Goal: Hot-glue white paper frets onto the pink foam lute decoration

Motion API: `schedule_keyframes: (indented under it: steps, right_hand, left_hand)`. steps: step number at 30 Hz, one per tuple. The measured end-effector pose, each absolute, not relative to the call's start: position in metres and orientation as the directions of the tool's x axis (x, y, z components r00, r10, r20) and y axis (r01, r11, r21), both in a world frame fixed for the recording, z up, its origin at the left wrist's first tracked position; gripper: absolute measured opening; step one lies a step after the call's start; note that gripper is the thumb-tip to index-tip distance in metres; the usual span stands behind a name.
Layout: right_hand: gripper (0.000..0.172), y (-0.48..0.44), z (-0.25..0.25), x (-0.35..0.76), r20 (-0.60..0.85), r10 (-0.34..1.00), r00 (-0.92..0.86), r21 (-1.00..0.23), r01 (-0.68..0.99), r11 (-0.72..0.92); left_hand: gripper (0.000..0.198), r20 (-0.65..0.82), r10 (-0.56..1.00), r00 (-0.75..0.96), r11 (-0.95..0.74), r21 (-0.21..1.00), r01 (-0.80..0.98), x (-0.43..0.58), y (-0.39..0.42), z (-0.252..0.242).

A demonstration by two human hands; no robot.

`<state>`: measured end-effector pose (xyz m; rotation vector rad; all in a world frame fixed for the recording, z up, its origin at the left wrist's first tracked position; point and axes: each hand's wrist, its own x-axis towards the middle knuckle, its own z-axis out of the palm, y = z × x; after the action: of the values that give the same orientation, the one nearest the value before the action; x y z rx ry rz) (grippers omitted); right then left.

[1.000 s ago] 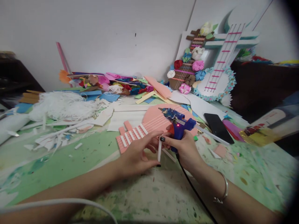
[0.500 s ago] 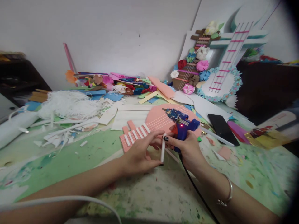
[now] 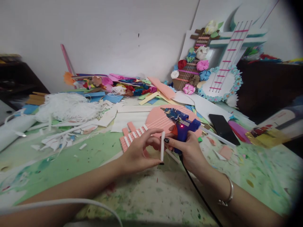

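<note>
My right hand [image 3: 188, 151] grips a blue hot-glue gun [image 3: 181, 124] with a red light on; its black cord [image 3: 197, 192] trails toward me. My left hand [image 3: 139, 154] pinches a short white strip [image 3: 162, 146], held upright between thumb and fingers, right next to the right hand. Just beyond both hands lies a pink foam guitar shape [image 3: 153, 123] with white strings and white frets across its neck.
Paper scraps and a heap of white shreds [image 3: 66, 107] cover the left of the green table [image 3: 71, 157]. Colourful foam pieces [image 3: 113, 83] pile at the back. Decorated guitar models [image 3: 213, 63] lean on the wall. A black phone [image 3: 221, 124] lies to the right.
The hands stay together with the strip and the glue gun; the strip has risen slightly. The view has shifted a little.
</note>
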<state>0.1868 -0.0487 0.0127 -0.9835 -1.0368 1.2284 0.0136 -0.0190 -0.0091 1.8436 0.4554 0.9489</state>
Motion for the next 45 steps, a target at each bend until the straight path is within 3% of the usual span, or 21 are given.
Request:
schedule_keyframes:
  steps: [22,30,38,45]
  right_hand:
    - [0.031,-0.05,0.012,0.183,0.042,0.993,0.108,-0.968,-0.243,0.067]
    - [0.025,-0.043,0.016,0.195,0.122,0.981,0.152,-0.96,-0.231,0.156]
    - [0.023,-0.045,0.029,0.214,0.147,0.989,0.019,-0.989,-0.017,0.147]
    - [0.024,-0.049,0.026,0.208,0.287,0.954,0.082,-0.951,0.142,0.274]
  left_hand:
    - [0.069,0.455,0.63,0.629,-0.55,0.833,-0.052,0.013,-0.021,-0.011]
    - [0.07,0.41,0.738,0.536,-0.364,0.911,-0.195,0.011,-0.012,-0.002]
    - [0.068,0.399,0.797,0.454,-0.338,0.917,-0.212,0.003,0.002,0.007]
    - [0.07,0.387,0.793,0.471,-0.34,0.922,-0.185,0.005,0.002,0.005]
